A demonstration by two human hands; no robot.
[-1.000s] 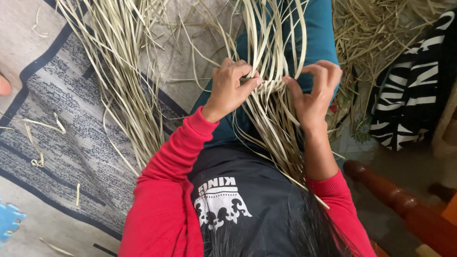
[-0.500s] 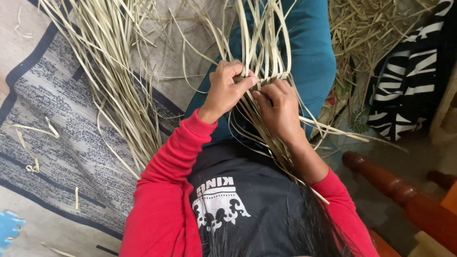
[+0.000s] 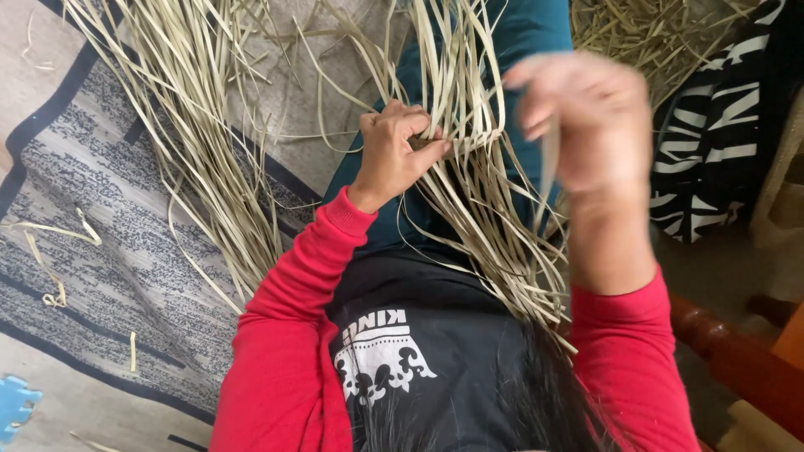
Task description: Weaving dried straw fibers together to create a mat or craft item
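Observation:
A bundle of long pale dried leaf strips [image 3: 469, 125] lies over my lap on teal trousers [image 3: 536, 33]. My left hand [image 3: 394, 155] pinches the strips where they cross, fingers closed on them. My right hand [image 3: 582, 117] is raised and blurred, pulling one thin strip [image 3: 548, 163] up and to the right, away from the bundle. Red sleeves cover both arms. The loose ends of the strips fan down toward my black shirt.
More loose strips [image 3: 193, 100] spread over a grey patterned mat [image 3: 100, 218] at the left. A heap of cut straw [image 3: 636, 42] lies at the top right beside a black-and-white striped cloth [image 3: 720, 125]. A turned reddish wooden rail [image 3: 737, 360] runs along the lower right.
My right hand has left the weave point and swung up and right, drawing one strip out. My left hand stays clamped on the crossing strips.

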